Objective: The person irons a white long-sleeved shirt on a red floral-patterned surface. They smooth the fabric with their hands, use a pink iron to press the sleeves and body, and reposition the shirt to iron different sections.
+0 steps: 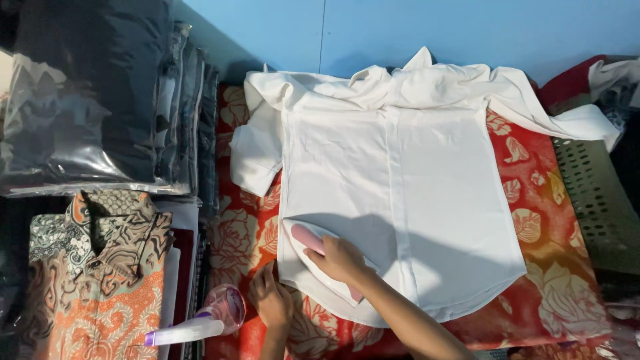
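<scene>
1. Right hand (341, 259) is wrapped around the pink handle of the iron (319, 259), pressing it flat on the near left corner of the white shirt (400, 200).
2. Left hand (270, 300), fingers spread, pins the hem taut just beside the iron.
3. Shirt lies face-down and flat over a red flowered cloth (533, 220), sleeves pushed far.
4. Spray bottle (200, 323) lies near left; folded clothes (100, 267) stack beyond.

My right hand (341, 259) and left hand (272, 301) are both bare: no gloves, no rings that I can make out. Both wrists carry no watch or band. My right forearm, reaching in below the white shirt (400, 193), is uncovered as far as the frame's bottom edge, no sleeve showing. My left forearm is likewise unsleeved.
</scene>
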